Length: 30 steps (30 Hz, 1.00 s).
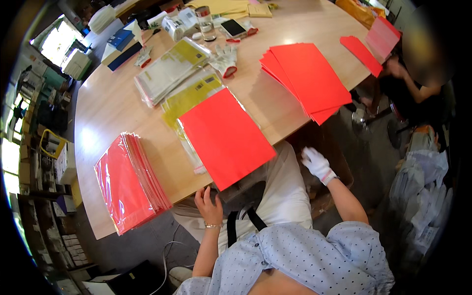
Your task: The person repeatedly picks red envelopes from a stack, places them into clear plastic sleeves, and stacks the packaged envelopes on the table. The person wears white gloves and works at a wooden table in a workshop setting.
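A red sheet or folder (227,140) lies at the table's front edge, on top of clear plastic sleeves with yellow-green print (194,98). My bare left hand (209,206) is at the edge, just below the red sheet's near left corner; its fingers are bent and apart, with nothing seen in them. In a white glove, my right hand (317,164) hangs beyond the table edge over a brown box (339,172), fingers apart and holding nothing visible. A stack of red pieces in clear sleeves (129,184) sits at the left. Fanned loose red sheets (309,76) lie at the right.
More printed sleeves (169,71) lie farther back, beside a white work glove (224,60). A glass jar (205,24) and a phone (233,28) stand or lie behind. Another person (413,83) sits at the right by red sheets (361,54). Plastic bags (423,182) are piled right.
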{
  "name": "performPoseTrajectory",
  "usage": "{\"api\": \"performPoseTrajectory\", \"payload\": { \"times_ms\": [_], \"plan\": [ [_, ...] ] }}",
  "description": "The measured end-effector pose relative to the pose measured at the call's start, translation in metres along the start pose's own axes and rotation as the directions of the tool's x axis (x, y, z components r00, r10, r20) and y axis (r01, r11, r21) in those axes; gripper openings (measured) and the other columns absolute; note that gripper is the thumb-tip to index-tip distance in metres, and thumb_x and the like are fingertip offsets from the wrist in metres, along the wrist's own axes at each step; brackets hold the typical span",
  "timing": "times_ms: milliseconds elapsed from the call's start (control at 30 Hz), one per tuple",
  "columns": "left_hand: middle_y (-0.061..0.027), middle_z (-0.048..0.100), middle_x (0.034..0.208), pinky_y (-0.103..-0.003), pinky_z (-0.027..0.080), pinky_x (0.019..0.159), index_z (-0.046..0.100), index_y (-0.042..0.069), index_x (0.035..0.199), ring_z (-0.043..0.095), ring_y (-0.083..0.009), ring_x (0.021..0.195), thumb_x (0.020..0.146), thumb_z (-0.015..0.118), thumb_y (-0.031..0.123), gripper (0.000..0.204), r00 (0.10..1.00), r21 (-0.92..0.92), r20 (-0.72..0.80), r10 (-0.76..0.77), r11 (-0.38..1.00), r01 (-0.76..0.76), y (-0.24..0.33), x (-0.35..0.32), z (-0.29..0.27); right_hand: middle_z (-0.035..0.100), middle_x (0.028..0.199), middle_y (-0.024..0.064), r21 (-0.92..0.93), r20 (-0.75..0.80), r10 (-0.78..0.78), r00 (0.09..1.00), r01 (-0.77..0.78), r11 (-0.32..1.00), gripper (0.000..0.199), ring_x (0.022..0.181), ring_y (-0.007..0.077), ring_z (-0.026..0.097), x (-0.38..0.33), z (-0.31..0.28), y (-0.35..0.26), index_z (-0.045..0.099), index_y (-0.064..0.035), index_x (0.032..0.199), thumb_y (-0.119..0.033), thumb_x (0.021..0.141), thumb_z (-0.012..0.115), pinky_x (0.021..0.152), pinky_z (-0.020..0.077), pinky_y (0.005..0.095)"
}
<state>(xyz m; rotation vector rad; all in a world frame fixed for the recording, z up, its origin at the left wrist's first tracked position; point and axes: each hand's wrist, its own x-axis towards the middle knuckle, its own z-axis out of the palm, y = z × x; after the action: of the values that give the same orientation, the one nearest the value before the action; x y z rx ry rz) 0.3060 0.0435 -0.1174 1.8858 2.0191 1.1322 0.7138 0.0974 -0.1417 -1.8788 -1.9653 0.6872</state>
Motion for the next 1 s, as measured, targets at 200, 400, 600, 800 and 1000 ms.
{"api": "performPoseTrajectory", "payload": {
  "times_ms": [200, 400, 600, 800, 1000],
  "plan": [
    [-0.0094, 0.058, 0.100, -0.038, 0.044, 0.077, 0.063, 0.006, 0.087, 0.054, -0.0272, 0.092, 0.068, 0.075, 0.012, 0.023, 0.872, 0.058, 0.122, 0.474, 0.874, -0.483, 0.003, 0.032, -0.004, 0.060, 0.092, 0.0052, 0.018, -0.130, -0.687, 0.715, 0.695, 0.719, 0.015, 0.080, 0.0238, 0.059, 0.061, -0.022, -0.102, 0.062, -0.0078, 0.083, -0.008, 0.069, 0.068, 0.068, 0.0486, 0.0310],
    [-0.0090, 0.058, 0.065, -0.029, 0.044, 0.051, 0.060, 0.003, 0.073, 0.055, -0.0209, 0.053, 0.076, 0.071, 0.014, 0.016, 0.970, -0.128, 0.203, 0.132, 0.986, -0.107, -0.003, 0.035, 0.008, 0.057, 0.070, 0.0125, 0.119, 0.084, -0.239, 0.967, 0.229, 0.966, 0.019, 0.069, 0.0319, 0.057, 0.067, -0.030, -0.122, 0.054, -0.0051, 0.070, -0.022, 0.077, 0.058, 0.059, 0.0452, 0.0402],
    [-0.0012, 0.057, 0.064, -0.021, 0.040, 0.042, 0.055, 0.008, 0.081, 0.053, -0.0092, 0.049, 0.092, 0.052, 0.033, 0.027, 0.677, -0.558, 0.502, -0.537, 0.397, 0.729, -0.012, 0.016, 0.029, 0.059, 0.068, 0.0145, 0.184, -0.120, 0.048, 0.992, -0.025, 0.983, 0.021, 0.067, 0.0315, 0.059, 0.054, -0.001, -0.127, 0.053, -0.0023, 0.085, -0.023, 0.081, 0.053, 0.060, 0.0458, 0.0400],
    [-0.0018, 0.058, 0.074, -0.019, 0.040, 0.044, 0.050, 0.007, 0.096, 0.053, -0.0073, 0.055, 0.094, 0.049, 0.024, 0.017, 0.731, -0.621, 0.585, -0.352, 0.386, 0.683, 0.018, 0.028, -0.007, 0.060, 0.079, 0.0044, 0.806, 0.057, -0.005, 0.998, -0.043, 0.590, 0.022, 0.065, 0.0085, 0.054, 0.034, 0.023, -0.113, 0.049, 0.0008, 0.105, -0.002, 0.083, 0.050, 0.060, 0.0451, 0.0241],
    [-0.0001, 0.050, 0.066, -0.022, 0.039, 0.047, 0.053, 0.002, 0.088, 0.048, -0.0065, 0.054, 0.090, 0.053, 0.012, 0.010, 0.945, -0.544, 0.240, -0.223, 0.775, 0.321, 0.036, 0.045, -0.140, 0.060, 0.093, 0.0062, 0.875, 0.194, -0.231, 0.954, -0.061, 0.480, 0.030, 0.080, 0.0095, 0.056, 0.012, 0.044, -0.207, 0.057, 0.0005, 0.109, 0.001, 0.080, 0.051, 0.070, 0.0475, 0.0241]
  ]
}}
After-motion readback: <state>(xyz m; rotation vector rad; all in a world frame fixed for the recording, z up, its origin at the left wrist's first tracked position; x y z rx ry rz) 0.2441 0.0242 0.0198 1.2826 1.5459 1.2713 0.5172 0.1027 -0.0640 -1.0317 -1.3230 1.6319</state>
